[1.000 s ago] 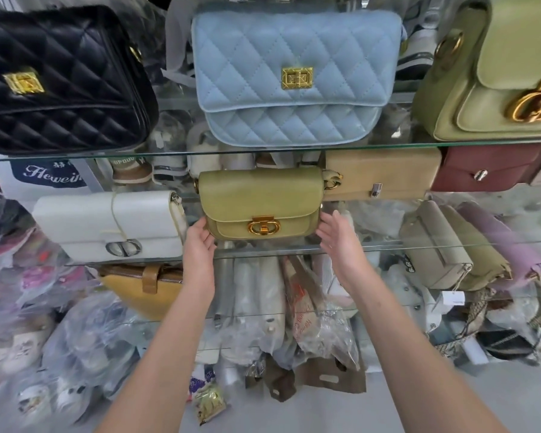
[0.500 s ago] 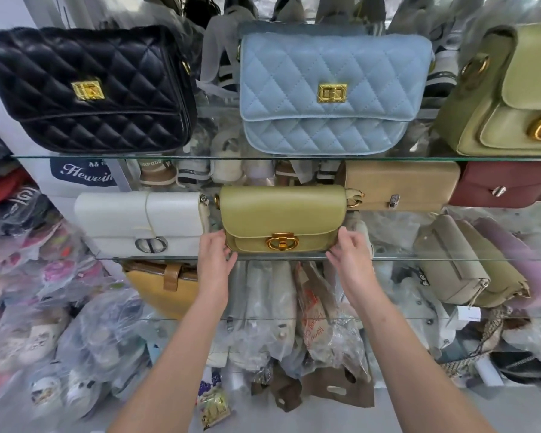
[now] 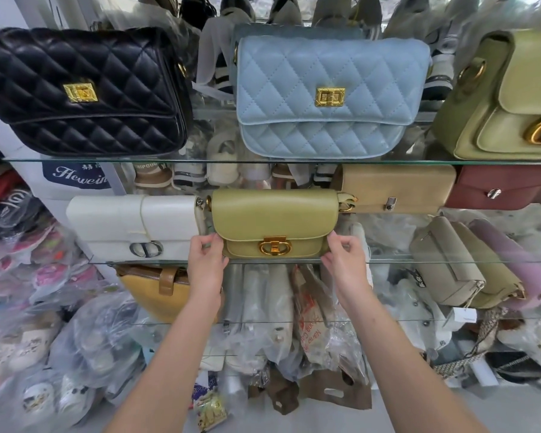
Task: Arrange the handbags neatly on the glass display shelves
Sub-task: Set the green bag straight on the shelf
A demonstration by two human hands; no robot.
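Olive-green handbag [image 3: 274, 220], lower corners: the left hand [image 3: 207, 260] curls its fingers round the left corner; the right hand [image 3: 345, 260] pinches the right corner; neither hand is nearer. The handbag stands upright at the front edge of the middle glass shelf [image 3: 450, 260], directly beyond the hands, clasp facing outward; its long axis runs left to right along that edge. A white handbag [image 3: 132, 226] sits just beside its left end; contact cannot be confirmed. A tan handbag [image 3: 397, 189] lies behind its right end, partly hidden; above it stands a blue quilted handbag [image 3: 331, 98].
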